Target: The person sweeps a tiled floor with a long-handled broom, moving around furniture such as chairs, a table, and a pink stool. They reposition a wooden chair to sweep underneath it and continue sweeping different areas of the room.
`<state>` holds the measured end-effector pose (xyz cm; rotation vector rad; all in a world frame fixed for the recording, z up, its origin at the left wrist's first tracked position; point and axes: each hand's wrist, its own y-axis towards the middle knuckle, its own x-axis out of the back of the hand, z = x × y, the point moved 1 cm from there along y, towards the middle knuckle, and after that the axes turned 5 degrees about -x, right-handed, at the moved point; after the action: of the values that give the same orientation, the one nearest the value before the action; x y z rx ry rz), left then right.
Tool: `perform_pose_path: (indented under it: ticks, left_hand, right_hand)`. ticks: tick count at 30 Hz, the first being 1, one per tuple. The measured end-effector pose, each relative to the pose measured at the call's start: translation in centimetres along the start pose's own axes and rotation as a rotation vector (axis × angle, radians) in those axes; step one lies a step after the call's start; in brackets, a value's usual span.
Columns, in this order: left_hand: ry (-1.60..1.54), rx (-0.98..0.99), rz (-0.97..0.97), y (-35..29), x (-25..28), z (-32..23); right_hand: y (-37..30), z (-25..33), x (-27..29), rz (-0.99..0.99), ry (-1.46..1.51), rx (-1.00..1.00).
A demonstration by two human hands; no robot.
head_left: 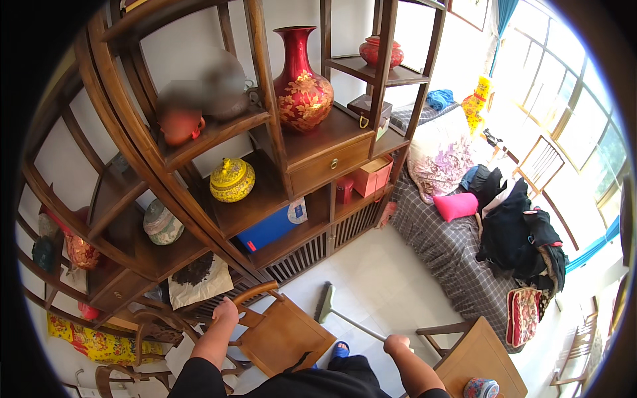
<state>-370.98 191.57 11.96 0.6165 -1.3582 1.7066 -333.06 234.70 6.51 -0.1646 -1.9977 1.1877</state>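
Observation:
My left hand (226, 310) is closed round the curved wooden rail of a chair (285, 335), whose flat brown seat faces up just in front of me. In my right hand (397, 343) is the pale handle of a broom (358, 326). The broom head, grey-white with dark bristles, rests on the white tiled floor (371, 292), a little beyond the chair seat. A blue slipper (341, 349) shows on my foot, between the chair and the broom handle.
Along the left and front stands a dark wooden display shelf (312, 245) with a red vase (304, 86), a yellow lidded jar (231, 180) and boxes. A sofa (431, 259) under a checked cover holds piled clothes (517, 229). A wooden table (481, 361) with a jar (480, 388) stands near right.

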Motion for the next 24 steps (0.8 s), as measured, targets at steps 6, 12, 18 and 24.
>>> perform_pose_path:
  ticks: [6, 12, 18, 24]
  left_hand:
    - [-0.134, -0.073, -0.016, -2.7, 0.6, 0.1]
    - [-0.209, -0.034, -0.330, -8.4, -4.3, 0.2]
    - [-0.199, -0.196, 0.290, -15.9, -8.9, -8.1]
    - [-0.456, -0.350, 0.098, -14.2, -19.8, -3.9]
  right_hand:
    - [3.7, -4.4, -0.9, 0.020, -0.066, -0.058]
    - [8.7, -10.0, -1.4, 0.023, -0.123, -0.008]
    - [13.3, -20.7, 1.8, -0.080, -0.198, -0.123]
    - [13.3, -28.5, 7.4, -0.269, -0.339, -0.084]
